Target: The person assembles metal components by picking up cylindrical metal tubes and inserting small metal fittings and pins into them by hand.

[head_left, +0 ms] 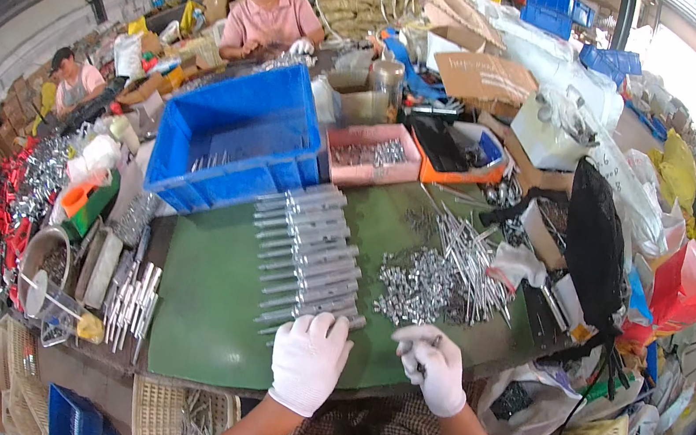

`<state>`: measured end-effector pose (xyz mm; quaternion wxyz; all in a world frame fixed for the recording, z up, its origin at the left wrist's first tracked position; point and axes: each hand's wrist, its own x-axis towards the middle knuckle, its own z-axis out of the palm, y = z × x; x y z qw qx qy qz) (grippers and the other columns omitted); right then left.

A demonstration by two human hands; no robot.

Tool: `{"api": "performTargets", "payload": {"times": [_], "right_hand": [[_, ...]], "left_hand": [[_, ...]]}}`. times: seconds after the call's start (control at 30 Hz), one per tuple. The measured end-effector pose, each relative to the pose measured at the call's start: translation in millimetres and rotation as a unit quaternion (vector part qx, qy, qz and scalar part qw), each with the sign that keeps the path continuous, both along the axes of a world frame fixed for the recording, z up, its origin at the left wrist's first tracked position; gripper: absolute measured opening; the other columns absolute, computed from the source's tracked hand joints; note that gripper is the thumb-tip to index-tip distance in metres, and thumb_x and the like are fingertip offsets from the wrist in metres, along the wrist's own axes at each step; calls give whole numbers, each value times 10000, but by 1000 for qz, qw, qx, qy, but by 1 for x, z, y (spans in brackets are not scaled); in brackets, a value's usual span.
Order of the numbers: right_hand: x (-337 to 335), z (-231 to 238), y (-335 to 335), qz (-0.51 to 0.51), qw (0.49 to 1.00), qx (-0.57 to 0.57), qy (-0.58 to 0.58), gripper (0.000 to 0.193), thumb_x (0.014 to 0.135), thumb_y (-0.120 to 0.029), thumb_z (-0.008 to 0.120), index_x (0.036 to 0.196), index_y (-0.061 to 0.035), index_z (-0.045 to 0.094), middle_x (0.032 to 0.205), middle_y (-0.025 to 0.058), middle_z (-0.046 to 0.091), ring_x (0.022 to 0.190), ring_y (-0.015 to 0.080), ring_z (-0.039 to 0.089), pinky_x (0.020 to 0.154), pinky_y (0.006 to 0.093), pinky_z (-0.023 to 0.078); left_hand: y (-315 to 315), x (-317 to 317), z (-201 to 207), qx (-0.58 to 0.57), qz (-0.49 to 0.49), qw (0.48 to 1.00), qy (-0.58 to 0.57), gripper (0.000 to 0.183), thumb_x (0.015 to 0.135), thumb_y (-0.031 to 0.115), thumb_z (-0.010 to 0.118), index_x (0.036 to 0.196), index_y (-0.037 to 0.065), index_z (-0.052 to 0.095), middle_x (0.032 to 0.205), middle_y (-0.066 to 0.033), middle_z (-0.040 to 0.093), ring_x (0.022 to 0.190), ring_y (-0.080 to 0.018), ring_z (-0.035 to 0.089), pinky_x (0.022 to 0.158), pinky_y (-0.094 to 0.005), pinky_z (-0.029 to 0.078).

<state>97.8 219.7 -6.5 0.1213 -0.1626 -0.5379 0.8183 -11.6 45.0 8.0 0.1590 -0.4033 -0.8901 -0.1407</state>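
two gloved hands are above the near part of the green mat (208,296). the left hand (311,362) has its fingers together at the nearest piece of the row of metal tubes (309,256); whether it grips this piece or only rests there, i cannot tell. the right hand (431,367) is apart from it, with fingers bent inward before the heap of small metal fittings (416,288); something dark shows between the fingers, but i cannot tell if it is clamped.

the tubes lie side by side in the middle of the mat, so in my judgement a push from the left wrist could make them roll and spoil the row. the heap is loose, and the thin metal rods (474,266) lie against it, so a careless sweep could mix both. smooth gloves may also let a small fitting slip over the near edge.
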Motion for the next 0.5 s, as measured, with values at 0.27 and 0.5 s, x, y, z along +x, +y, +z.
{"api": "performTargets", "payload": {"times": [0.27,0.5], "right_hand": [[-5,-1,3,30,999,21,20,280,969,-28,475,1168,15,668,940,37,605,666,37,463,573,187,382],[7,7,5,48,997,38,44,330,1015,-97,473,1289,4,626,950,42,635,648,46,467,575,198,401]], "left_hand": [[1,-15,-3,-28,-29,999,30,238,814,210,757,1013,136,649,1007,-37,613,924,-262,618,780,-425,480],[-13,-17,-4,5,-121,992,-22,247,817,213,767,1010,118,645,1020,-49,649,869,-272,655,761,-419,494]]}}
